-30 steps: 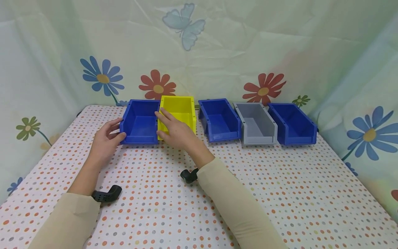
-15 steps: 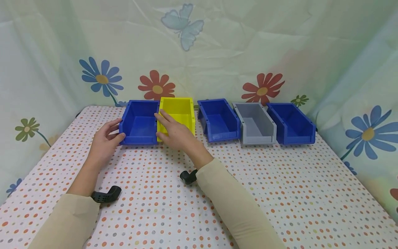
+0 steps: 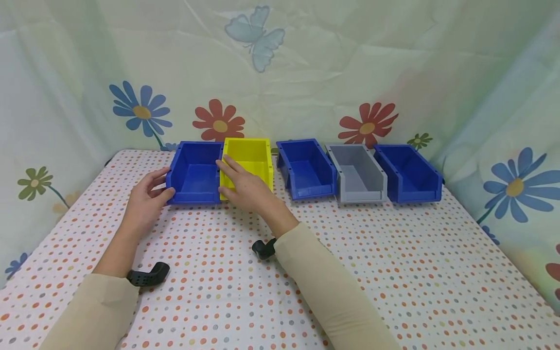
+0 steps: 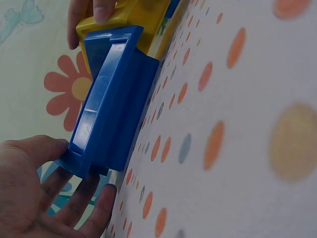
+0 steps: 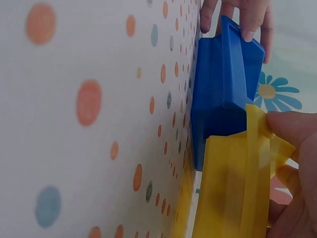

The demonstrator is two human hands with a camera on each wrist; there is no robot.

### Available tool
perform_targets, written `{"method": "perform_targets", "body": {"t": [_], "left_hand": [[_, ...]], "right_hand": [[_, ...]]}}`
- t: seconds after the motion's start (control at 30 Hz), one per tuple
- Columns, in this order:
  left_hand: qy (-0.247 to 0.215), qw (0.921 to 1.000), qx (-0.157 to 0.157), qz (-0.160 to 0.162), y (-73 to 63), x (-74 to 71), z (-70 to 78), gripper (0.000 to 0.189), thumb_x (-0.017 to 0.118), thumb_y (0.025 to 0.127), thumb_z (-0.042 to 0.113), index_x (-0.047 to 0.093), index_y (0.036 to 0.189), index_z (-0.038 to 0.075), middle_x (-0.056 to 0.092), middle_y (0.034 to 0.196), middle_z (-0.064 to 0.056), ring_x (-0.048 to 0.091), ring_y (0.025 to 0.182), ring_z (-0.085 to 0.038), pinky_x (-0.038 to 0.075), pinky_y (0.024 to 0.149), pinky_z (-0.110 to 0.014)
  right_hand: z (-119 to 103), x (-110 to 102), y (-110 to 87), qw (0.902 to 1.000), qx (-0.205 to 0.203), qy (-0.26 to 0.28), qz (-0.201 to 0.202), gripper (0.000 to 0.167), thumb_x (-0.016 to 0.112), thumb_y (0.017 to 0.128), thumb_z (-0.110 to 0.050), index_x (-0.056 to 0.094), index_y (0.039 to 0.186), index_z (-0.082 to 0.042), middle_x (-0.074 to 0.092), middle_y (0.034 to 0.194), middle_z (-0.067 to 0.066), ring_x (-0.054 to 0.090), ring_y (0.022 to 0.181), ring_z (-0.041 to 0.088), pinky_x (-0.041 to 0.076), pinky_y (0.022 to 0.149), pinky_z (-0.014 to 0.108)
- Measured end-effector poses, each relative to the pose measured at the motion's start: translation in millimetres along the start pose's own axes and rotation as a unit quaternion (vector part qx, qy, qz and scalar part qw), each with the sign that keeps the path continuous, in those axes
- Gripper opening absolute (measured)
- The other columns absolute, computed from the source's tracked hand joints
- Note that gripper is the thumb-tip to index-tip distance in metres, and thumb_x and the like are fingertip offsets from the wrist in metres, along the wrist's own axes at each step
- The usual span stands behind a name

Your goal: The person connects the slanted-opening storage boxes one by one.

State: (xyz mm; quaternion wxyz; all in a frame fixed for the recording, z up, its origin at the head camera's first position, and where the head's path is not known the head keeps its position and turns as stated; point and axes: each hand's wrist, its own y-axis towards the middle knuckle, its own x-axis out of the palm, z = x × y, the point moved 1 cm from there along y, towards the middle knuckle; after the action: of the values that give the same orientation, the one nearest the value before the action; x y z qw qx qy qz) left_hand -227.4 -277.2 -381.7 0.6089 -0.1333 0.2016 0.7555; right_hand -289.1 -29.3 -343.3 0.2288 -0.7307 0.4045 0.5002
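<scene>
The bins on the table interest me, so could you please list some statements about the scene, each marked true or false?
1. The left hand holds the leftmost blue bin. True.
2. The right hand touches the yellow bin. True.
3. The yellow bin is the rightmost. False: it is second from the left.
4. The grey bin stands between the middle blue bin and the rightmost blue bin. True.
5. Only four bins are in view. False: there are five.
</scene>
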Motion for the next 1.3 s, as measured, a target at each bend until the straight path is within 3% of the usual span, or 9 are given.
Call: {"method": "perform_targets", "body": {"t": [0.07, 0.17, 0.3, 0.43, 0.57, 0.73, 1.0, 1.17, 1.3], "left_hand": [[0.001, 1.0000, -0.001, 0.002, 0.0, -0.6, 0.1, 0.059, 0.054, 0.108, 0.026, 0.033, 0.163, 0.024, 0.039, 0.164, -0.017, 0.047, 0.144, -0.043, 0.045, 0.114, -0.059], [0.003, 1.0000, -0.002, 0.001, -0.2, -0.9, -0.1, 0.059, 0.054, 0.108, 0.028, 0.032, 0.163, 0.024, 0.038, 0.165, -0.017, 0.047, 0.144, -0.043, 0.046, 0.113, -0.059], [0.005, 1.0000, -0.007, -0.003, -0.7, 0.1, -0.2, 0.060, 0.054, 0.108, 0.028, 0.032, 0.163, 0.025, 0.038, 0.165, -0.017, 0.047, 0.145, -0.043, 0.046, 0.113, -0.059], [0.007, 0.9999, -0.009, -0.003, -2.3, 0.4, -1.9, 0.060, 0.054, 0.108, 0.028, 0.032, 0.163, 0.025, 0.038, 0.165, -0.017, 0.046, 0.145, -0.043, 0.046, 0.113, -0.060], [0.008, 0.9999, -0.009, -0.001, -3.1, 0.1, -2.3, 0.060, 0.054, 0.108, 0.029, 0.031, 0.164, 0.025, 0.038, 0.165, -0.017, 0.046, 0.145, -0.044, 0.045, 0.113, -0.060], [0.007, 1.0000, -0.005, -0.003, -2.4, 0.0, -1.6, 0.060, 0.054, 0.108, 0.030, 0.031, 0.164, 0.025, 0.037, 0.165, -0.017, 0.046, 0.145, -0.044, 0.045, 0.113, -0.060], [0.004, 1.0000, 0.003, -0.006, -2.4, -0.5, -0.6, 0.060, 0.053, 0.109, 0.029, 0.031, 0.164, 0.022, 0.037, 0.165, -0.018, 0.045, 0.145, -0.045, 0.044, 0.113, -0.060], [0.004, 1.0000, 0.005, -0.006, -1.4, -0.7, 0.2, 0.060, 0.054, 0.108, 0.029, 0.031, 0.164, 0.022, 0.037, 0.165, -0.018, 0.046, 0.145, -0.045, 0.045, 0.113, -0.061], [0.005, 1.0000, 0.004, -0.003, -0.1, -0.5, 0.5, 0.060, 0.054, 0.108, 0.028, 0.031, 0.164, 0.022, 0.037, 0.165, -0.018, 0.046, 0.145, -0.045, 0.045, 0.112, -0.060]], "right_hand": [[0, 0, 0.7, 1.0000, 0.000, 0.003, -0.001, 0.071, 0.056, 0.107, -0.038, 0.017, 0.167, -0.033, 0.005, 0.175, -0.013, 0.069, 0.115, 0.023, 0.059, 0.081, 0.027], [0, 1, 0.7, 1.0000, 0.000, 0.008, -0.004, 0.071, 0.056, 0.107, -0.039, 0.017, 0.167, -0.033, 0.005, 0.175, -0.014, 0.071, 0.092, 0.019, 0.056, 0.069, 0.025], [1, 2, -1.0, 0.9999, 0.003, 0.010, -0.009, 0.072, 0.055, 0.107, -0.039, 0.016, 0.167, -0.033, 0.005, 0.175, -0.013, 0.064, 0.069, 0.015, 0.050, 0.060, 0.024], [1, 5, -2.2, 0.9999, 0.001, 0.006, -0.009, 0.072, 0.055, 0.107, -0.039, 0.016, 0.167, -0.032, 0.005, 0.175, -0.012, 0.066, 0.075, 0.014, 0.050, 0.061, 0.023], [1, 6, -2.3, 1.0000, -0.002, 0.003, -0.008, 0.072, 0.055, 0.107, -0.038, 0.016, 0.167, -0.031, 0.006, 0.176, -0.010, 0.071, 0.095, 0.018, 0.054, 0.067, 0.024], [1, 7, -3.2, 0.9999, 0.003, -0.001, -0.010, 0.072, 0.054, 0.107, -0.039, 0.016, 0.167, -0.032, 0.005, 0.175, -0.011, 0.066, 0.126, 0.023, 0.060, 0.091, 0.030], [2, 10, -3.8, 0.9999, 0.004, -0.003, -0.012, 0.072, 0.054, 0.107, -0.039, 0.015, 0.167, -0.032, 0.005, 0.176, -0.010, 0.058, 0.138, 0.024, 0.056, 0.104, 0.036], [3, 11, -3.9, 0.9998, 0.003, -0.010, -0.015, 0.073, 0.053, 0.108, -0.040, 0.011, 0.168, -0.032, 0.004, 0.176, -0.010, 0.063, 0.131, 0.024, 0.059, 0.097, 0.032], [4, 11, -3.1, 0.9997, -0.005, -0.019, -0.017, 0.074, 0.051, 0.109, -0.039, 0.008, 0.168, -0.030, 0.003, 0.176, -0.008, 0.074, 0.099, 0.021, 0.059, 0.079, 0.026]]}}
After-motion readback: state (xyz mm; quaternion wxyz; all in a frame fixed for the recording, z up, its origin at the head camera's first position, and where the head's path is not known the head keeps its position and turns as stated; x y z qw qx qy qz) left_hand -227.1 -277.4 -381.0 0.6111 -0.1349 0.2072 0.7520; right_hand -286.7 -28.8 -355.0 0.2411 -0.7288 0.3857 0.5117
